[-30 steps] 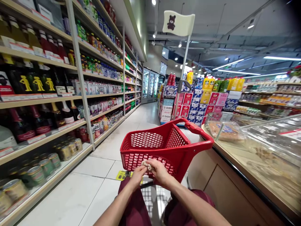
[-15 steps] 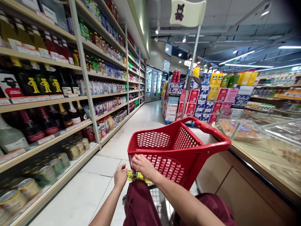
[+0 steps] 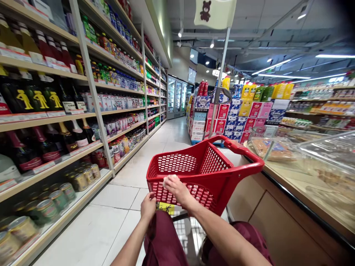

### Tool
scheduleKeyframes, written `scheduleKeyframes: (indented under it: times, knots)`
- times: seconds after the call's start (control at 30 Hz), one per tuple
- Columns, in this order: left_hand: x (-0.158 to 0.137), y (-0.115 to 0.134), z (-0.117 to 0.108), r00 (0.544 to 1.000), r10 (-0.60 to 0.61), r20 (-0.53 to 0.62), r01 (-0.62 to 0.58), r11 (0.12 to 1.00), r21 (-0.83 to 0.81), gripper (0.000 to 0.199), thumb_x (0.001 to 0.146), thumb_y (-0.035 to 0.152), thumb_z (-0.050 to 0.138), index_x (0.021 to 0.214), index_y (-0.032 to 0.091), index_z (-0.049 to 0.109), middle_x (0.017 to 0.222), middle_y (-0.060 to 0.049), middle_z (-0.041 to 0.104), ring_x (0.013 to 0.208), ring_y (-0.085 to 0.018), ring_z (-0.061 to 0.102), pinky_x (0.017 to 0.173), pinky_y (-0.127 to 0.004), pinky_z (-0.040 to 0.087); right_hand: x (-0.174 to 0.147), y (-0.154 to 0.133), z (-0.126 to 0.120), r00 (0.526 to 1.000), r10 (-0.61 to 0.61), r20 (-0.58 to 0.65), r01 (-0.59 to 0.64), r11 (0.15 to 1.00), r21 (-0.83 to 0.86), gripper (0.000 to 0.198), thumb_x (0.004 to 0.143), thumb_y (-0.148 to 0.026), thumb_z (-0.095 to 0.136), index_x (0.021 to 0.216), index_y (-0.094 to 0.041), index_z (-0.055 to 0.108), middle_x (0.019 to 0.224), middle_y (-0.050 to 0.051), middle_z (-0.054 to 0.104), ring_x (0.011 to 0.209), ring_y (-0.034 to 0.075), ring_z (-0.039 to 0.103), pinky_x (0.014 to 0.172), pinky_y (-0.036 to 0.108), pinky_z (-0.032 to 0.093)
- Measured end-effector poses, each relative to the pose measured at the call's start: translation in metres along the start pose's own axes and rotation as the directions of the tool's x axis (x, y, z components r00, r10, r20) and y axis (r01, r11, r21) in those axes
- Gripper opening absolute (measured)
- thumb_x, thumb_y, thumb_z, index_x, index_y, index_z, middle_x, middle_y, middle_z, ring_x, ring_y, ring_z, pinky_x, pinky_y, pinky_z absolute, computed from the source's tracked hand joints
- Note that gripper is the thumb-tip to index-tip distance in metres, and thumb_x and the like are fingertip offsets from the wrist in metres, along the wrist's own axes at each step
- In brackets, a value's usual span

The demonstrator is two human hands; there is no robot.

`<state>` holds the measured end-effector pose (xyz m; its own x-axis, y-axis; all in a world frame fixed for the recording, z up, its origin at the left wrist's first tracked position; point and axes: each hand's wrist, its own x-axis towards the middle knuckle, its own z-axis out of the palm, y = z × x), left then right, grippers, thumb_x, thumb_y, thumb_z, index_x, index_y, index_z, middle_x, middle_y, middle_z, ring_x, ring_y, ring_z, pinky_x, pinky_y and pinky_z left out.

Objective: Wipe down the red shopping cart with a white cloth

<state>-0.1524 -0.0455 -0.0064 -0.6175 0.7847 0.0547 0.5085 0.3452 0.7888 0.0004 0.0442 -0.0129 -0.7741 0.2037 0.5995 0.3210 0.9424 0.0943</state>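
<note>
Red plastic shopping cart [image 3: 225,180], a right hand [image 3: 177,189] at its perforated side wall.
From here I make out smooth, glossy plastic pierced by rounded, honeycomb-like holes, and a cream flag [image 3: 222,16] with a brown bear on a slim grey pole [image 3: 223,55]. The cart stands on pale floor tiles [image 3: 108,214] in a supermarket aisle, between drink shelves [image 3: 47,122] and a wood-toned counter [image 3: 296,236] with clear covers. The hands are apart: the right's bent fingers close over a crumpled white wad [image 3: 165,182]; the left hand [image 3: 148,207] is half open, just beside the basket, though I cannot tell whether it touches.
</note>
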Motion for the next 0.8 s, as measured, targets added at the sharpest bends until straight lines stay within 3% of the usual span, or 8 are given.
scheduleKeyframes:
  times: [0.13, 0.3, 0.5, 0.67, 0.8]
  knots:
    - [-0.01, 0.023, 0.018, 0.993, 0.115, 0.032, -0.115, 0.993, -0.006, 0.027, 0.072, 0.015, 0.045, 0.094, 0.02, 0.06, 0.094, -0.003, 0.068, 0.089, -0.015, 0.061, 0.079, -0.026, 0.045, -0.027, 0.011, -0.021, 0.999, -0.003, -0.035, 0.002, 1.0, -0.014, 0.023, 0.087, -0.019, 0.045, 0.104, -0.021, 0.06, 0.107, 0.003, 0.063, 0.111, 0.016, 0.05, 0.093, 0.032, 0.044]
    - [-0.02, 0.051, 0.033, 0.972, 0.221, 0.078, -0.222, 0.975, -0.001, 0.03, 0.073, 0.012, 0.043, 0.098, 0.017, 0.058, 0.102, -0.005, 0.065, 0.094, -0.014, 0.059, 0.085, -0.027, 0.043, -0.039, 0.03, -0.052, 0.969, 0.109, -0.222, -0.12, 0.992, -0.038, 0.032, 0.091, -0.016, 0.035, 0.115, -0.022, 0.054, 0.121, 0.004, 0.055, 0.123, 0.017, 0.037, 0.102, 0.04, 0.035]
    - [-0.032, 0.076, 0.043, 0.945, 0.293, 0.147, -0.299, 0.954, 0.026, 0.03, 0.074, 0.011, 0.044, 0.1, 0.018, 0.057, 0.104, -0.005, 0.064, 0.095, -0.014, 0.059, 0.086, -0.027, 0.042, -0.078, 0.035, -0.058, 0.985, 0.044, -0.169, -0.055, 0.996, -0.063, 0.029, 0.09, -0.018, 0.037, 0.107, -0.024, 0.06, 0.108, 0.003, 0.063, 0.113, 0.017, 0.049, 0.092, 0.035, 0.046]
    - [-0.037, 0.093, 0.05, 0.939, 0.296, 0.178, -0.311, 0.949, 0.062, 0.033, 0.076, 0.012, 0.04, 0.104, 0.018, 0.055, 0.108, -0.005, 0.063, 0.097, -0.014, 0.058, 0.087, -0.027, 0.041, -0.077, 0.053, -0.089, 0.938, 0.162, -0.308, -0.208, 0.97, -0.122, 0.033, 0.091, -0.016, 0.035, 0.116, -0.022, 0.054, 0.119, 0.005, 0.056, 0.122, 0.017, 0.039, 0.1, 0.04, 0.038]
    - [-0.042, 0.106, 0.058, 0.923, 0.312, 0.224, -0.337, 0.938, 0.083, 0.034, 0.074, 0.012, 0.042, 0.104, 0.019, 0.056, 0.11, -0.003, 0.062, 0.101, -0.013, 0.056, 0.089, -0.024, 0.038, -0.093, 0.057, -0.093, 0.963, 0.129, -0.235, -0.179, 0.962, -0.206, 0.031, 0.09, -0.016, 0.036, 0.113, -0.022, 0.056, 0.11, 0.004, 0.06, 0.113, 0.015, 0.046, 0.094, 0.034, 0.045]
